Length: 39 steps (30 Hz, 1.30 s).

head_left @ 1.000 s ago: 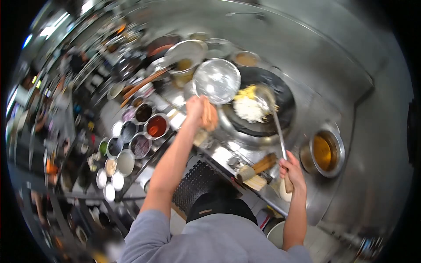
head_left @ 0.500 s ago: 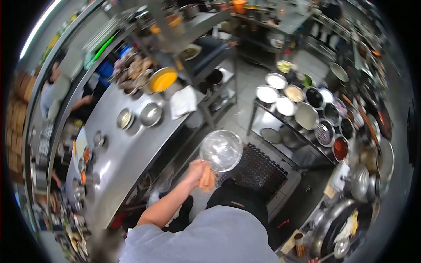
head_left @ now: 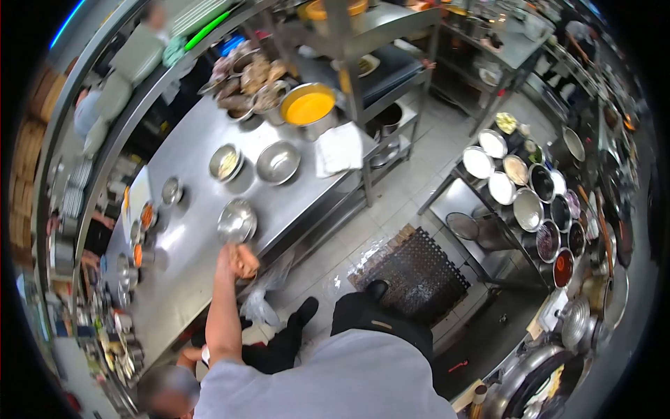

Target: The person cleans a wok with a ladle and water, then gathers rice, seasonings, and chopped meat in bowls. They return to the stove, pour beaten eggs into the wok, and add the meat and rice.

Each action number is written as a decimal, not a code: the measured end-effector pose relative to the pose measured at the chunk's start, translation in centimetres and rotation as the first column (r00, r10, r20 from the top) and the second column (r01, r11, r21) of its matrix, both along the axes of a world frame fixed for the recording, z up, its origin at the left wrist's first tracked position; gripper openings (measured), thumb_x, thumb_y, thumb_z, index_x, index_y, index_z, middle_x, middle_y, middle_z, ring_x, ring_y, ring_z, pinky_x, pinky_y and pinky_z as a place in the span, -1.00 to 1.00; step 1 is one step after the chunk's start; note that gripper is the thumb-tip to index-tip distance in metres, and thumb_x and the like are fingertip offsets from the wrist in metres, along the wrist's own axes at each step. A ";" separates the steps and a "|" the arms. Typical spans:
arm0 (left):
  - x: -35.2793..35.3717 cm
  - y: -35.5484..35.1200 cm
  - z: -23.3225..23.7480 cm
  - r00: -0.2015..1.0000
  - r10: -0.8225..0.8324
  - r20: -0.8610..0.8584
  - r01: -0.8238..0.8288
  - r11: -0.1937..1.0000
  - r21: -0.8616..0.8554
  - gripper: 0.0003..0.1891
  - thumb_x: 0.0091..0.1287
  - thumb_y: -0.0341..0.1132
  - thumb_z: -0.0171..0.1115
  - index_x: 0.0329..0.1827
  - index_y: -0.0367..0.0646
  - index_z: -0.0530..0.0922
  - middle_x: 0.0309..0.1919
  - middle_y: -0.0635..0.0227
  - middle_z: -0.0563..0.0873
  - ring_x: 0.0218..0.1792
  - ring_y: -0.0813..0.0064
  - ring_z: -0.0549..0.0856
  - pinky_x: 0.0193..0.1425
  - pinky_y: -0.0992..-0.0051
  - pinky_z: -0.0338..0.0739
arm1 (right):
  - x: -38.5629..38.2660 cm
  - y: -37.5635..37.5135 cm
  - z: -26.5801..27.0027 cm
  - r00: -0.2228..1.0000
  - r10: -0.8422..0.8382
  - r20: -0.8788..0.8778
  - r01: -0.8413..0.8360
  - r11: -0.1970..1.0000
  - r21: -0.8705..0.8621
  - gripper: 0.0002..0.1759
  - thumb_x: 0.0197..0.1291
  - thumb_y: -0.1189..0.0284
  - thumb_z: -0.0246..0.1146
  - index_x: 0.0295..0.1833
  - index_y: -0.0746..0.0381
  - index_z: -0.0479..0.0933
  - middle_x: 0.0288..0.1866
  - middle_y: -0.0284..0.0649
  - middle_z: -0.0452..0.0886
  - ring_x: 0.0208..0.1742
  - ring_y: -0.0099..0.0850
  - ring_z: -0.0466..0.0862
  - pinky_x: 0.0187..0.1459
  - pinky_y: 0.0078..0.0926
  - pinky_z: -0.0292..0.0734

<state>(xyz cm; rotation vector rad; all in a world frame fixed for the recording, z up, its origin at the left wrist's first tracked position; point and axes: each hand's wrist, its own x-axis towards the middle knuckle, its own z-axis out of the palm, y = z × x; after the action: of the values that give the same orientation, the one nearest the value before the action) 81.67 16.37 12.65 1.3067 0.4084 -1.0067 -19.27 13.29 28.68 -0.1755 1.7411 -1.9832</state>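
Note:
My left hand (head_left: 241, 261) is closed at the near rim of a shiny round bowl (head_left: 237, 222), with the arm stretched out to the left. The bowl overlaps the steel worktable (head_left: 188, 279) near its front edge. Behind it on the same table stand an empty metal bowl (head_left: 278, 163) and another metal bowl (head_left: 227, 163) with pale pieces inside. My right hand is out of view. At the lower right, a wok (head_left: 508, 391) holds pale and yellowish food.
A pot of orange-yellow liquid (head_left: 308, 109) and a folded white cloth (head_left: 339, 150) are at the table's back corner. Several seasoning bowls crowd a stand (head_left: 447, 197) on the right. A black mat (head_left: 412, 276) covers the floor. A person (head_left: 174, 391) is close at my left.
My left hand has carried the bowl leftward, from over the floor to the worktable. The view has shifted, and the ladle and fingers at the lower right edge no longer show.

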 end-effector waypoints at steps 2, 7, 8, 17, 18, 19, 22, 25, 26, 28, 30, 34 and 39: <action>-1.9 -0.4 0.6 0.997 0.032 -0.068 -0.030 0.999 0.028 -0.68 0.37 -0.07 -0.04 -0.35 -0.11 0.50 -0.47 0.27 0.60 -0.45 0.25 0.62 -0.38 0.14 0.59 | -1.4 1.2 0.1 0.993 0.063 -0.102 -0.076 0.988 -0.131 -0.70 0.16 0.24 0.17 -0.25 0.27 0.61 -0.46 -0.19 0.63 -0.49 -0.28 0.56 -0.46 -0.35 0.42; -8.6 -0.8 1.7 0.992 0.128 -0.020 -0.130 0.983 -0.132 -0.61 0.30 0.03 0.13 -0.12 -0.15 0.54 -0.31 0.19 0.67 -0.33 0.14 0.66 -0.32 0.09 0.62 | -4.1 4.6 1.2 0.996 -0.036 -0.080 0.008 0.946 -0.325 -0.49 0.33 0.47 0.05 0.39 0.29 0.26 -0.01 -0.12 0.55 -0.16 -0.32 0.58 0.07 -0.47 0.57; -9.8 -1.8 2.3 0.995 0.066 -0.079 -0.078 0.985 -0.154 -0.60 0.28 0.03 0.15 -0.10 -0.15 0.54 -0.33 0.18 0.67 -0.36 0.14 0.67 -0.36 0.09 0.63 | -11.1 9.6 -2.2 0.917 0.317 -0.241 -0.392 0.822 -0.413 -0.18 0.19 0.65 0.12 0.53 0.37 -0.07 0.18 0.11 0.47 0.15 -0.08 0.51 0.44 -0.26 0.27; -9.9 -7.1 6.6 0.932 -0.355 0.073 0.353 0.845 -0.401 -0.42 0.26 0.16 0.15 0.08 -0.18 0.46 -0.34 0.10 0.62 -0.37 0.13 0.64 -0.41 0.19 0.52 | -2.0 5.3 5.7 0.895 -0.195 -0.400 0.251 0.964 0.092 -0.55 0.34 0.29 0.25 0.31 0.12 0.43 -0.23 -0.46 0.50 -0.30 -0.69 0.49 -0.20 -0.69 0.46; -11.2 -8.7 7.6 0.920 -0.383 0.082 0.382 0.833 -0.399 -0.40 0.26 0.17 0.15 0.12 -0.17 0.44 -0.28 0.08 0.61 -0.31 0.12 0.63 -0.36 0.17 0.52 | -2.7 5.8 5.5 0.828 -0.183 -0.531 0.307 0.939 0.155 -0.58 0.34 0.27 0.25 0.26 0.13 0.47 -0.25 -0.48 0.49 -0.35 -0.72 0.47 -0.28 -0.74 0.43; -12.4 -10.1 8.2 0.903 -0.422 0.083 0.417 0.812 -0.407 -0.37 0.25 0.19 0.15 0.16 -0.16 0.41 -0.22 0.07 0.60 -0.26 0.11 0.63 -0.30 0.15 0.52 | -3.9 6.5 5.2 0.736 -0.133 -0.664 0.375 0.896 0.237 -0.62 0.35 0.25 0.23 0.22 0.15 0.51 -0.27 -0.49 0.47 -0.36 -0.77 0.44 -0.31 -0.78 0.39; -15.9 -15.1 8.4 0.819 -0.572 0.052 0.521 0.702 -0.485 -0.27 0.24 0.23 0.14 0.29 -0.13 0.34 -0.03 0.03 0.57 -0.11 0.07 0.61 -0.14 0.08 0.53 | -5.6 5.7 5.9 0.525 -0.226 -0.821 0.565 0.813 0.137 -0.63 0.35 0.23 0.23 0.09 0.30 0.55 -0.02 -0.30 0.57 0.00 -0.48 0.51 0.14 -0.50 0.35; -19.8 -21.0 6.2 0.639 -0.768 -0.045 0.548 0.496 -0.674 -0.17 0.24 0.27 0.14 0.43 -0.11 0.26 0.15 -0.01 0.54 0.05 0.04 0.60 0.03 0.01 0.53 | -10.0 5.5 5.8 0.553 -0.399 -0.731 0.534 0.844 -0.056 -0.62 0.33 0.17 0.24 -0.25 0.32 0.58 -0.24 -0.23 0.63 -0.08 -0.47 0.56 0.12 -0.52 0.36; -27.2 -23.2 9.9 0.443 -0.896 -0.039 0.488 0.277 -0.828 -0.14 0.31 0.23 0.11 0.47 -0.22 0.11 0.34 0.02 0.32 0.27 0.04 0.43 0.11 -0.10 0.51 | -11.3 4.9 6.1 0.611 -0.432 -0.663 0.447 0.880 -0.161 -0.60 0.32 0.15 0.25 -0.36 0.29 0.54 -0.36 -0.25 0.59 -0.19 -0.47 0.55 0.06 -0.50 0.39; -35.0 -27.2 9.3 0.390 -0.920 -0.052 0.586 0.291 -0.756 -0.16 0.31 0.23 0.11 0.48 -0.18 0.12 0.30 0.01 0.39 0.11 0.08 0.57 0.06 0.03 0.59 | -13.8 4.0 7.0 0.682 -0.436 -0.587 0.333 0.900 -0.281 -0.54 0.29 0.12 0.27 -0.53 0.23 0.45 -0.55 -0.30 0.50 -0.39 -0.49 0.52 -0.09 -0.46 0.45; -43.1 -30.6 7.5 0.196 -0.968 -0.155 0.625 0.246 -0.741 -0.33 0.35 0.11 0.00 0.43 -0.08 0.24 0.19 0.08 0.50 0.03 0.13 0.62 0.05 0.08 0.57 | -15.5 3.5 7.9 0.696 -0.427 -0.577 0.312 0.904 -0.293 -0.52 0.28 0.12 0.28 -0.58 0.19 0.40 -0.62 -0.34 0.44 -0.49 -0.50 0.49 -0.17 -0.45 0.47; -63.4 -32.2 10.1 -0.164 -0.969 -0.187 0.854 -0.045 -0.518 -0.60 0.24 -0.20 0.19 0.07 -0.25 0.49 -0.19 0.15 0.66 -0.13 0.17 0.68 -0.01 0.05 0.63 | -15.6 1.8 10.1 0.687 -0.423 -0.591 0.347 0.906 -0.244 -0.53 0.26 0.15 0.30 -0.61 0.15 0.36 -0.68 -0.42 0.36 -0.57 -0.57 0.41 -0.30 -0.51 0.44; -84.1 -33.3 9.7 -0.489 -0.864 -0.122 0.806 -0.393 -0.443 -0.68 0.26 -0.22 0.17 -0.07 -0.29 0.53 -0.26 0.15 0.68 -0.23 0.23 0.70 -0.10 0.22 0.67 | -14.1 2.6 10.3 0.747 -0.234 -0.623 0.210 0.971 -0.113 -0.51 0.21 0.20 0.33 -0.68 0.15 0.34 -0.70 -0.44 0.35 -0.57 -0.60 0.40 -0.39 -0.60 0.29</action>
<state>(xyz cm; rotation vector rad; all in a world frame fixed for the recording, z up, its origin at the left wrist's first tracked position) -2.46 -16.97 22.34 0.9579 -0.8664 -2.9589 -33.38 15.86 38.95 -0.7664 2.2176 -2.2995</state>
